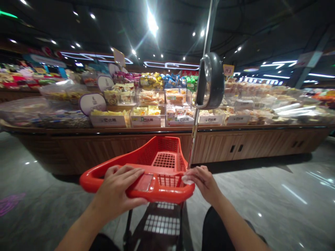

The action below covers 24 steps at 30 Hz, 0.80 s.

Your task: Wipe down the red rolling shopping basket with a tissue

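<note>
A red plastic shopping cart [104, 166] stands before me, its basket showing no goods inside. My left hand [117, 188] is closed around the left part of its handle, thumb below and fingers over the top. At the handle's right end, my right hand [205, 183] pinches a small, crumpled white piece [186, 179], which looks like tissue or thin plastic. Whether this hand also touches the cart's rim, I cannot tell. Beneath the basket is a dark lower rack [162, 223] with a grid pattern.
A long wooden display counter [125, 144] crosses ahead, close to the cart's front. Clear bins [149, 97] of packaged snacks fill its top. A metal pole [194, 139] with a dark round fixture [216, 80] rises right of the cart. Grey shiny floor [261, 195] extends on both sides.
</note>
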Each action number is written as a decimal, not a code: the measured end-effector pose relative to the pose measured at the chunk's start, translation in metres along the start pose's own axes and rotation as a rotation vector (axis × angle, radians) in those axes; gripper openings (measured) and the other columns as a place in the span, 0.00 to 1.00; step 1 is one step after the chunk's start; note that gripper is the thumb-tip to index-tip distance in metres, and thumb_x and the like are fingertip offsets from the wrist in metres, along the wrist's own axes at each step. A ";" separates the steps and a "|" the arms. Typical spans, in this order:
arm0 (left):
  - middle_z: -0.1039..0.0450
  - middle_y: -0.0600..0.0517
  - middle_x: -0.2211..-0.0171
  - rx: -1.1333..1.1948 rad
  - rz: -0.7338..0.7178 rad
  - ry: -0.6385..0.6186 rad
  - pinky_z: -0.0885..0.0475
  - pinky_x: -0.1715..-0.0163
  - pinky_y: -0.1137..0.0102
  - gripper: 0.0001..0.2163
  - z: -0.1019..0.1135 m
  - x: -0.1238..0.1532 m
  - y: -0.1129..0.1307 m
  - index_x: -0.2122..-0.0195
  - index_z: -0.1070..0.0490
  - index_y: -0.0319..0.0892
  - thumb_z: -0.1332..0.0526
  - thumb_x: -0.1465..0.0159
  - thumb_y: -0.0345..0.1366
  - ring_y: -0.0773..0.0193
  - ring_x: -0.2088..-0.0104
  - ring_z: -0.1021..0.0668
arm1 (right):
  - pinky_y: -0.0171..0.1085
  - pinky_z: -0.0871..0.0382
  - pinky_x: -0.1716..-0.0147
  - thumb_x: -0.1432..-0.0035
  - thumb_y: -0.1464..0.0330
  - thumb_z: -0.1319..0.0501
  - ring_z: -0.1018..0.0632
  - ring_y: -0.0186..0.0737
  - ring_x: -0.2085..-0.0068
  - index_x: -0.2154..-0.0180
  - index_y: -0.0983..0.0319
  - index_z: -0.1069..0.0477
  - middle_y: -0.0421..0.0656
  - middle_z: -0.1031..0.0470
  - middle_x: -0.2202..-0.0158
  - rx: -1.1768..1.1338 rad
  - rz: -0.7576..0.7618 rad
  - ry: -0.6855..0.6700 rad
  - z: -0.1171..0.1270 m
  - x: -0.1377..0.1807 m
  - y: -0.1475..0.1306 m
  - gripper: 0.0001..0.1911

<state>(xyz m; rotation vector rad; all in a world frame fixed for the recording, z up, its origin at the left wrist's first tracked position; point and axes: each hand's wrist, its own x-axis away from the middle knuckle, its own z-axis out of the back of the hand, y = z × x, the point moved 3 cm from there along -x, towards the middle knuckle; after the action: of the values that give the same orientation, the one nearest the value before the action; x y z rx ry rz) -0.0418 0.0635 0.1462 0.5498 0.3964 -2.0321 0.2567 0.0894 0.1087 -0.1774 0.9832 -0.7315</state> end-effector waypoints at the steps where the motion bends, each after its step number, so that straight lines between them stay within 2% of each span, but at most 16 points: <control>1: 0.24 0.48 0.53 -0.002 0.003 -0.007 0.41 0.49 0.54 0.34 0.000 0.001 -0.001 0.49 0.30 0.47 0.37 0.54 0.60 0.49 0.52 0.26 | 0.41 0.39 0.59 0.35 0.69 0.48 0.23 0.38 0.63 0.62 0.56 0.29 0.39 0.21 0.63 -0.038 -0.002 -0.012 -0.001 0.003 -0.005 0.09; 5: 0.27 0.48 0.49 -0.041 0.006 -0.024 0.42 0.49 0.53 0.34 0.002 0.007 0.001 0.47 0.33 0.47 0.37 0.52 0.58 0.47 0.49 0.28 | 0.43 0.40 0.56 0.35 0.68 0.50 0.24 0.39 0.64 0.62 0.56 0.29 0.39 0.21 0.65 -0.120 -0.006 0.050 -0.005 0.013 -0.022 0.11; 9: 0.35 0.49 0.42 -0.117 -0.055 0.048 0.47 0.46 0.52 0.27 0.012 0.015 0.034 0.44 0.36 0.50 0.41 0.43 0.52 0.48 0.44 0.32 | 0.44 0.39 0.57 0.34 0.68 0.52 0.25 0.40 0.62 0.61 0.56 0.29 0.41 0.23 0.63 -0.109 -0.132 0.198 -0.015 0.019 -0.022 0.13; 11: 0.33 0.49 0.43 -0.090 -0.138 0.074 0.51 0.43 0.53 0.27 0.013 0.015 0.062 0.42 0.39 0.48 0.42 0.41 0.51 0.51 0.45 0.31 | 0.43 0.37 0.57 0.34 0.68 0.51 0.25 0.41 0.60 0.60 0.56 0.29 0.41 0.23 0.63 -0.125 -0.189 0.255 -0.019 0.020 -0.019 0.12; 13: 0.30 0.49 0.46 -0.044 -0.173 0.098 0.51 0.43 0.56 0.24 0.010 0.009 0.088 0.43 0.38 0.46 0.44 0.39 0.47 0.54 0.47 0.29 | 0.44 0.35 0.56 0.34 0.68 0.50 0.25 0.42 0.58 0.59 0.56 0.29 0.42 0.23 0.60 -0.157 -0.210 0.305 -0.023 0.025 -0.018 0.11; 15: 0.25 0.49 0.51 0.008 -0.109 0.148 0.49 0.45 0.56 0.18 0.005 0.001 0.104 0.48 0.33 0.44 0.45 0.37 0.43 0.55 0.51 0.26 | 0.46 0.35 0.52 0.35 0.69 0.48 0.26 0.43 0.53 0.56 0.57 0.31 0.45 0.26 0.53 -0.197 -0.229 0.393 -0.025 0.034 -0.018 0.10; 17: 0.22 0.51 0.57 0.056 -0.073 0.130 0.47 0.47 0.57 0.13 -0.002 -0.008 0.113 0.54 0.29 0.43 0.47 0.36 0.40 0.58 0.58 0.24 | 0.47 0.34 0.50 0.36 0.71 0.47 0.29 0.45 0.47 0.55 0.58 0.32 0.47 0.30 0.47 -0.220 -0.232 0.508 -0.027 0.051 -0.022 0.10; 19: 0.22 0.52 0.63 0.086 -0.062 0.096 0.46 0.49 0.57 0.11 -0.008 -0.013 0.116 0.58 0.28 0.44 0.48 0.36 0.38 0.59 0.62 0.24 | 0.47 0.33 0.51 0.37 0.73 0.46 0.30 0.46 0.45 0.55 0.57 0.31 0.46 0.32 0.46 -0.185 -0.158 0.572 -0.032 0.069 -0.031 0.11; 22: 0.23 0.53 0.66 0.090 -0.058 0.098 0.45 0.51 0.57 0.11 -0.011 -0.014 0.115 0.60 0.28 0.44 0.49 0.36 0.37 0.59 0.64 0.24 | 0.45 0.32 0.55 0.41 0.78 0.43 0.26 0.44 0.52 0.55 0.56 0.29 0.44 0.27 0.51 -0.041 0.075 0.514 -0.041 0.088 -0.048 0.15; 24: 0.23 0.53 0.67 0.085 -0.066 0.132 0.45 0.53 0.57 0.10 -0.010 -0.012 0.115 0.60 0.29 0.44 0.49 0.36 0.38 0.59 0.64 0.25 | 0.45 0.32 0.56 0.42 0.79 0.42 0.25 0.44 0.55 0.55 0.56 0.28 0.43 0.24 0.54 0.027 0.150 0.481 -0.045 0.091 -0.050 0.16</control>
<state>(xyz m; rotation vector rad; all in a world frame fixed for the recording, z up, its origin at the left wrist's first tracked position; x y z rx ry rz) 0.0659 0.0216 0.1378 0.7347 0.4130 -2.0902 0.2269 0.0021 0.0433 0.1029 1.4258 -0.6612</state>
